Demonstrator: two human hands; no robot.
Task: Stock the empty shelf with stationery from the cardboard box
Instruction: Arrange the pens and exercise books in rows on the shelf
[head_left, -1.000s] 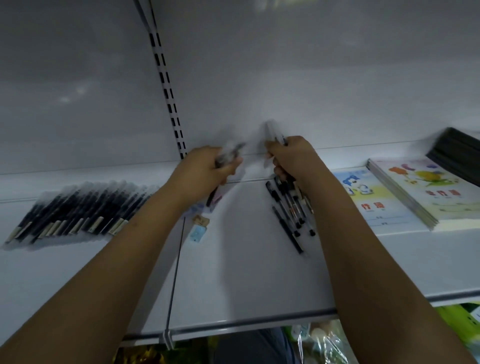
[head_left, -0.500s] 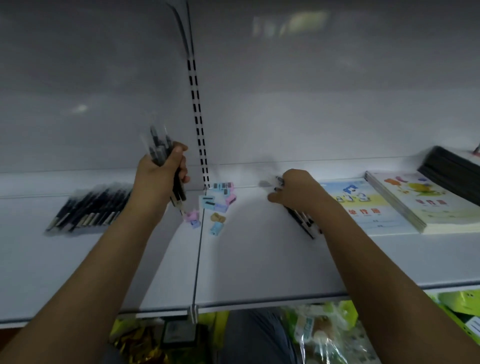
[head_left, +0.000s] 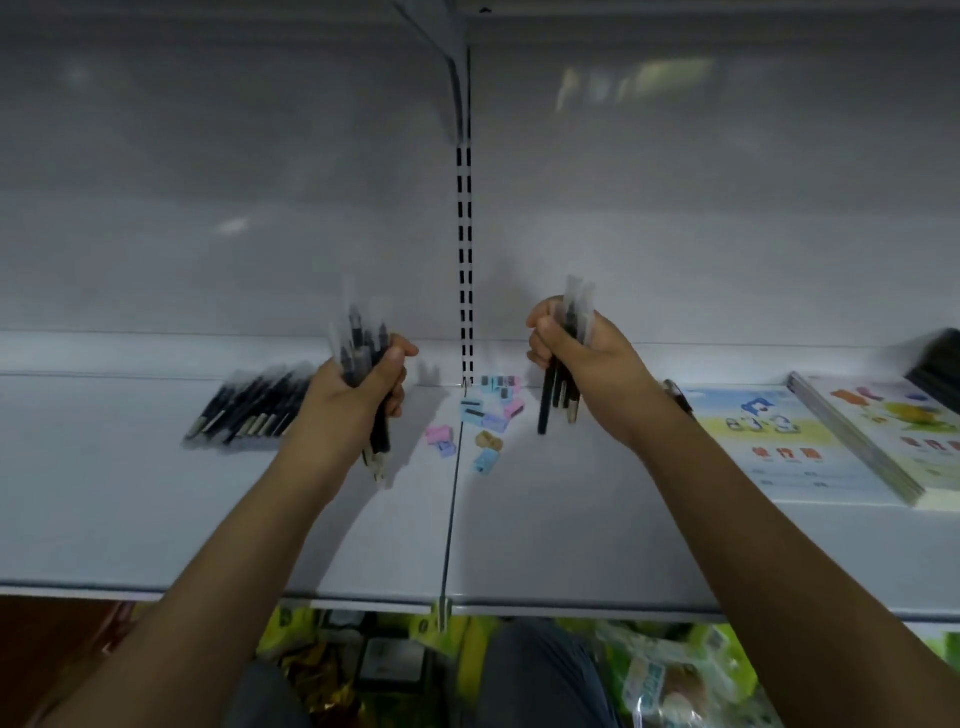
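My left hand (head_left: 358, 395) grips an upright bundle of black pens with clear caps (head_left: 363, 343) above the white shelf (head_left: 545, 530). My right hand (head_left: 582, 358) grips a second upright bundle of black pens (head_left: 563, 400) to the right of the shelf's centre seam. A row of the same pens (head_left: 249, 410) lies flat on the shelf to the left of my left hand. Small pastel sharpeners (head_left: 488, 415), pink, blue and tan, lie scattered between my hands. The cardboard box is out of view.
Colourful exercise books (head_left: 769, 441) lie in stacks at the right, with a dark stack (head_left: 935, 364) behind them. A slotted upright (head_left: 464, 260) runs up the back wall at the centre. Packaged goods (head_left: 675, 675) sit below the shelf's front edge.
My right hand has gathered the pens that lay on the shelf and lifted them upright. My left hand stays raised with its bundle. The camera view has shifted left.
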